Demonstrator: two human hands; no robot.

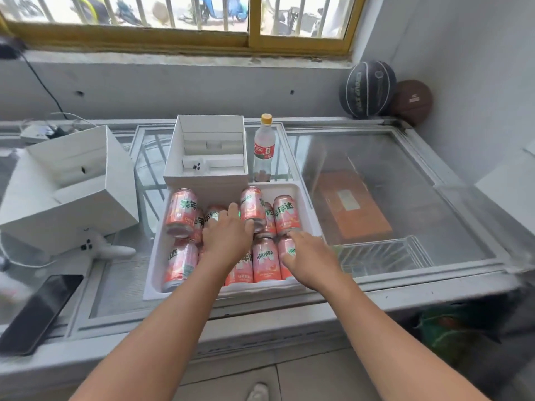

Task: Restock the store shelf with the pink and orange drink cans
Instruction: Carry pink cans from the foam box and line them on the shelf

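Several pink drink cans [265, 260] lie on their sides in a white foam tray [308, 204] on the glass freezer top. One can [252, 208] leans tilted at the tray's back. My left hand [227, 237] rests spread over the middle cans, its fingertips on a can [213, 214] and its thumb beside the tilted one. My right hand [308, 257] reaches over the tray's right front corner, with thumb and fingers curled round the rightmost front can [286, 266]. No shelf is in view.
An empty white box [208, 175] stands behind the tray, with a cola bottle [264, 149] to its right. Another white box [69, 195], a white controller [101, 247] and a phone [40, 312] sit at the left. Two basketballs [372, 89] rest in the far right corner.
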